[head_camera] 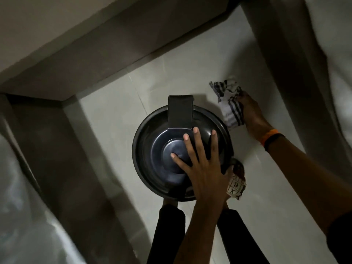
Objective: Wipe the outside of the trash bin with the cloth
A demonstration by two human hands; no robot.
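Observation:
A round black trash bin [152, 130] with a domed lid stands on the pale tiled floor, seen from straight above. My left hand [202, 164] lies flat on the lid with the fingers spread, pressing down on its right half. My right hand [251, 113] is to the right of the bin, low beside its outer wall, shut on a white cloth with dark stripes [228, 100]. The cloth bunches out above my fingers, next to the bin's upper right rim. The bin's side wall is hidden under the lid.
A flat black pedal or hinge tab [180, 109] sticks out at the bin's far side. A printed scrap of paper or fabric [237, 185] lies on the floor at the bin's lower right. Grey walls and a ledge [76, 60] close in at the left and back; my legs [167, 235] stand below the bin.

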